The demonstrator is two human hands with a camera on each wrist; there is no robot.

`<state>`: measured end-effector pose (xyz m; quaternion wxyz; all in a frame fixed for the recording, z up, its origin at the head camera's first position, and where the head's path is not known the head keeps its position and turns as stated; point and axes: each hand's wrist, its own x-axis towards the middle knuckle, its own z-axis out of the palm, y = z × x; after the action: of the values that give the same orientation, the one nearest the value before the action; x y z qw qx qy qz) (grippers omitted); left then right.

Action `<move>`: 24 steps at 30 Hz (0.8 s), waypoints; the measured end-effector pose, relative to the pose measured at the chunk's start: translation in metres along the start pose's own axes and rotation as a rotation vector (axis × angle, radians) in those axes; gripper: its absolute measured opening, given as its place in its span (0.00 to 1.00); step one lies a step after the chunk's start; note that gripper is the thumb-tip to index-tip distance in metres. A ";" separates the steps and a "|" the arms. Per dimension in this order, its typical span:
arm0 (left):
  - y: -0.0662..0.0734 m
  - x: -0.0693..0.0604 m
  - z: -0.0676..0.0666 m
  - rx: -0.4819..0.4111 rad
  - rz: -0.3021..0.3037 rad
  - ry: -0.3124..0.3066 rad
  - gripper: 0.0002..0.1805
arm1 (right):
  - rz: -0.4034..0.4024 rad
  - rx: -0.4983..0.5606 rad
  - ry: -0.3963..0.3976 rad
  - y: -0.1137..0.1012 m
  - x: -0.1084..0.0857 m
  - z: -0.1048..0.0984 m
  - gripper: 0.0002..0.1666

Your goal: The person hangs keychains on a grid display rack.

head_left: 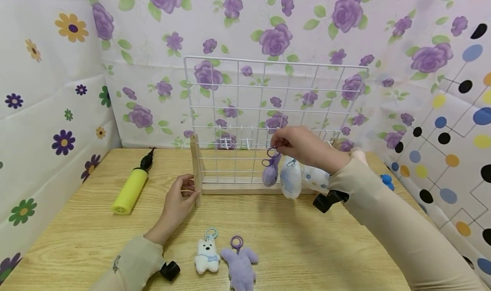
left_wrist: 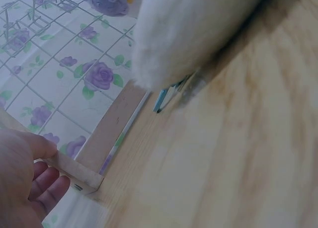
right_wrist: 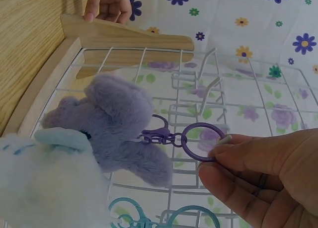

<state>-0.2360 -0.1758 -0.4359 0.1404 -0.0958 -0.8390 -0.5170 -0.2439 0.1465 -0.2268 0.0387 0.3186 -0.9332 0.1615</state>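
Note:
In my right hand (head_left: 297, 144), thumb and fingertips pinch the purple ring (right_wrist: 183, 141) of a purple plush keychain (head_left: 270, 176). The plush hangs in front of a white wire grid rack (head_left: 238, 108), near small white hooks (right_wrist: 208, 94). Beside it hang a white-and-blue plush keychain (head_left: 290, 182) and another white plush (head_left: 315, 179), partly hidden by my right wrist. My left hand (head_left: 180, 199) grips the lower part of the rack's wooden end post (head_left: 196, 163), thumb on one side and fingers on the other, as the left wrist view shows.
A white bear keychain (head_left: 207, 259) and a second purple plush keychain (head_left: 241, 272) lie on the wooden table (head_left: 299, 252) in front. At left lies a yellow hand pump (head_left: 132, 191) with a black nozzle. Near the right edge sits a small blue object (head_left: 387, 181).

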 end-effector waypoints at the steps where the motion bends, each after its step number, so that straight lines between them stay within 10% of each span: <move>1: 0.000 0.000 0.000 0.001 0.000 0.000 0.26 | -0.002 -0.008 -0.001 0.000 0.000 0.000 0.06; 24: 0.000 -0.002 0.000 0.011 0.008 0.016 0.26 | 0.030 0.024 0.035 0.004 -0.001 0.002 0.08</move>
<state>-0.2343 -0.1758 -0.4361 0.1497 -0.0941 -0.8402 -0.5127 -0.2452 0.1490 -0.2303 0.0486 0.3021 -0.9351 0.1789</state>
